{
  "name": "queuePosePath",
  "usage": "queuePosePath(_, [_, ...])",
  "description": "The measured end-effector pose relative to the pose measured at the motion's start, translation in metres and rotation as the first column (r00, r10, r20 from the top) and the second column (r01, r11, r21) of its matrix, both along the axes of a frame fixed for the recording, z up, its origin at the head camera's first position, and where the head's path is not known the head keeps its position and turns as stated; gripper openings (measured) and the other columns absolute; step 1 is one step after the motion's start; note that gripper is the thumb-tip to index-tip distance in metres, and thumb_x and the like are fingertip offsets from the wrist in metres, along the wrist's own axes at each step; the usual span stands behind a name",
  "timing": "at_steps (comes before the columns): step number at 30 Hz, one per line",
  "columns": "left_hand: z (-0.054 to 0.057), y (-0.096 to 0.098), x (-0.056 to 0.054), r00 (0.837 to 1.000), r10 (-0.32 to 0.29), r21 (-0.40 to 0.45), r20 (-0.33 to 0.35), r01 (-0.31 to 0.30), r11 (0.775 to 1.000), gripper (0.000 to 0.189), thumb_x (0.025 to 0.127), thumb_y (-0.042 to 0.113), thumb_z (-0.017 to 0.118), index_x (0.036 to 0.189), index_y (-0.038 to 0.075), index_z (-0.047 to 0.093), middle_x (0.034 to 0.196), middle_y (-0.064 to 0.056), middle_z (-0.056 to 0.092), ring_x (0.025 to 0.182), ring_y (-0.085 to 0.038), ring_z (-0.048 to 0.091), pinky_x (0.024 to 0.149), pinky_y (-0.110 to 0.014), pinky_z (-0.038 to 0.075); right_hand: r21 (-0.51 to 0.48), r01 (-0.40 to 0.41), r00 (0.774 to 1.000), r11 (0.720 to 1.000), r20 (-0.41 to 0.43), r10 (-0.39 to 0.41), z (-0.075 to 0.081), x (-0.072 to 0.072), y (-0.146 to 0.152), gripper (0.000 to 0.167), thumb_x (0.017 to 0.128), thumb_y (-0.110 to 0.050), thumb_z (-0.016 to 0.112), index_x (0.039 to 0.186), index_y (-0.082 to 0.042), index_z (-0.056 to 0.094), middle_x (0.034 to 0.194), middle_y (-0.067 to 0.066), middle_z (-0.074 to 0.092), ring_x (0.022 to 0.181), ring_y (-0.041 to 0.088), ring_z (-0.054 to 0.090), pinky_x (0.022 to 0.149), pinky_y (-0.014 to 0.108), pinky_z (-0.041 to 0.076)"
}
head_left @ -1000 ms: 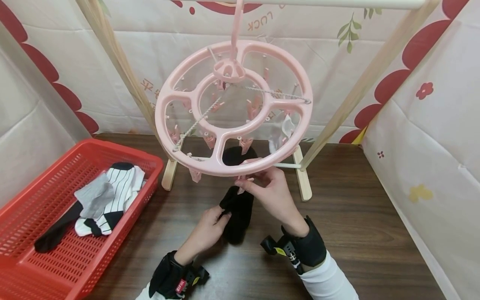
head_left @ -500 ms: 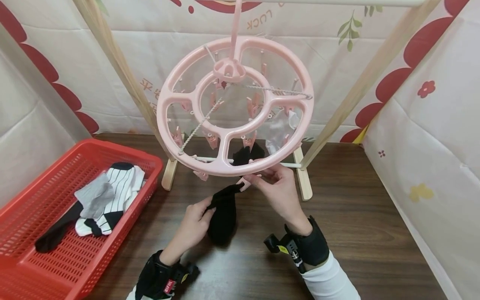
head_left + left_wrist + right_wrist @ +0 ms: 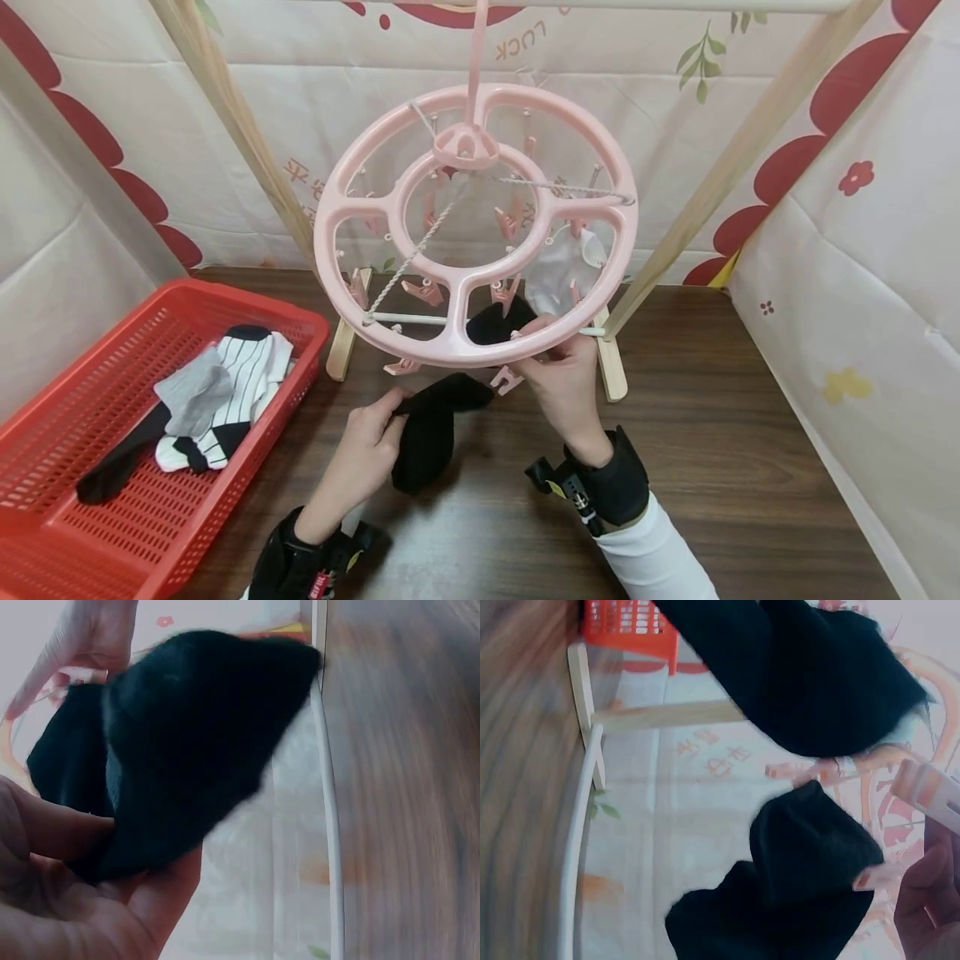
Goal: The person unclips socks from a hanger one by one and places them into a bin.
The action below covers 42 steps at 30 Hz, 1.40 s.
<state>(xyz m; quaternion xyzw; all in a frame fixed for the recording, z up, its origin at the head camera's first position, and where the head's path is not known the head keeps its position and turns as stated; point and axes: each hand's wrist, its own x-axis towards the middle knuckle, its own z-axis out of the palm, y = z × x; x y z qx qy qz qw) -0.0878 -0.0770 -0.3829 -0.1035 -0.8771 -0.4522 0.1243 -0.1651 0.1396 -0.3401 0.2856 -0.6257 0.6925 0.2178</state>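
Observation:
My left hand [image 3: 360, 454] pinches a black sock [image 3: 427, 433] below the front of the pink round clip hanger [image 3: 467, 353]. In the left wrist view the sock [image 3: 195, 742] lies between thumb and fingers. At the hanger's front right rim, my right hand [image 3: 566, 387] grips a pink clothespin [image 3: 506, 381]; the sock's free end points at it, with a gap between. Another black sock [image 3: 491, 327] hangs from a clip behind the rim, and also shows in the right wrist view as a dark sock [image 3: 810, 847]. The rim partly covers my right fingers.
A red basket [image 3: 300, 333] at the left holds striped, grey and black socks [image 3: 197, 392]. A wooden stand [image 3: 675, 225] with a white top bar carries the hanger. A pale, sheer sock [image 3: 558, 275] hangs at its right. Several pink clips [image 3: 423, 292] dangle around it.
My left hand has drawn the black sock left, away from the clothespin, and its end has come free. My right hand stays at the rim; the hanger has shifted slightly.

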Motion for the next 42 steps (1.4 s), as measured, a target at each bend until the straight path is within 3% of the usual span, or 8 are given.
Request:
queuePosePath(9, [0.014,-0.026,0.011,0.992,0.125,0.021,-0.014,-0.125,0.992,0.033,0.083,-0.015,0.045,0.097,0.006,0.066,0.088,-0.003,0.067,0.071,-0.015,0.054,0.064,-0.032,0.044,0.013,0.038,0.999,0.999,-0.004,-0.038,0.005,-0.002,0.004,0.012,0.075,0.018,0.065,0.073,0.008,0.059,0.064,-0.005,0.058,0.055,0.005,0.046,0.053,0.020,0.037])
queuePosePath(13, [0.032,-0.039,0.018,0.963,0.267,0.051,0.030,-0.268,0.962,0.030,0.088,-0.011,0.043,0.105,0.003,0.064,0.092,-0.010,0.063,0.077,-0.020,0.050,0.068,-0.030,0.039,0.032,0.051,0.999,0.998,-0.007,-0.051,0.004,-0.003,0.005,0.012,0.078,0.014,0.066,0.072,0.007,0.058,0.065,-0.005,0.059,0.056,0.005,0.048,0.055,0.020,0.038])
queuePosePath(20, [0.062,-0.062,0.026,0.864,0.466,0.287,0.193,-0.503,0.815,0.030,0.103,0.014,0.038,0.123,0.007,0.058,0.112,-0.008,0.057,0.097,-0.016,0.052,0.080,-0.025,0.040,0.016,0.032,0.999,0.999,-0.006,-0.032,0.001,-0.004,0.007,0.009,0.078,0.015,0.067,0.077,0.011,0.059,0.072,-0.004,0.063,0.061,0.006,0.060,0.056,0.019,0.045])
queuePosePath(28, [0.078,-0.092,0.027,0.842,0.483,0.607,0.242,-0.520,0.601,0.028,0.100,0.019,0.050,0.125,0.008,0.057,0.118,-0.014,0.057,0.096,-0.023,0.060,0.073,-0.019,0.049,0.105,0.045,0.998,0.993,0.031,-0.048,-0.001,-0.005,0.011,0.018,0.079,0.013,0.069,0.094,0.010,0.060,0.087,0.010,0.068,0.075,0.010,0.062,0.064,0.020,0.047])
queuePosePath(32, [0.079,-0.106,0.028,0.810,0.518,0.644,0.273,-0.554,0.527,0.032,0.100,0.016,0.049,0.132,0.012,0.051,0.113,-0.012,0.061,0.096,-0.021,0.062,0.074,-0.019,0.051,0.112,-0.044,0.999,0.993,0.026,0.041,0.001,-0.007,0.017,0.018,0.083,0.014,0.064,0.099,0.009,0.059,0.093,0.020,0.066,0.077,0.015,0.063,0.063,0.021,0.049])
queuePosePath(35, [0.080,-0.114,0.028,0.788,0.537,0.658,0.301,-0.579,0.481,0.039,0.101,0.012,0.044,0.139,0.018,0.042,0.124,-0.011,0.057,0.108,-0.020,0.060,0.089,-0.022,0.046,0.104,-0.095,0.995,0.990,0.013,0.094,0.001,-0.010,0.024,0.024,0.081,0.016,0.063,0.105,0.010,0.059,0.098,0.020,0.064,0.086,0.021,0.062,0.073,0.025,0.050])
queuePosePath(37, [0.081,-0.117,0.028,0.775,0.551,0.647,0.311,-0.597,0.475,0.045,0.101,0.010,0.042,0.144,0.021,0.035,0.139,-0.009,0.048,0.122,-0.017,0.051,0.103,-0.024,0.034,0.121,-0.118,0.993,0.986,0.010,0.118,0.000,-0.012,0.031,0.029,0.081,0.013,0.065,0.109,0.010,0.058,0.103,0.020,0.064,0.091,0.023,0.062,0.078,0.028,0.050])
queuePosePath(42, [0.081,-0.116,0.027,0.763,0.567,0.522,0.311,-0.635,0.569,0.058,0.100,0.012,0.045,0.151,0.025,0.022,0.158,0.001,0.020,0.141,-0.009,0.020,0.112,-0.027,0.012,0.199,-0.153,0.988,0.968,-0.003,0.157,-0.007,-0.012,0.043,0.040,0.086,-0.006,0.068,0.121,0.008,0.053,0.115,0.020,0.060,0.095,0.021,0.057,0.088,0.032,0.046])
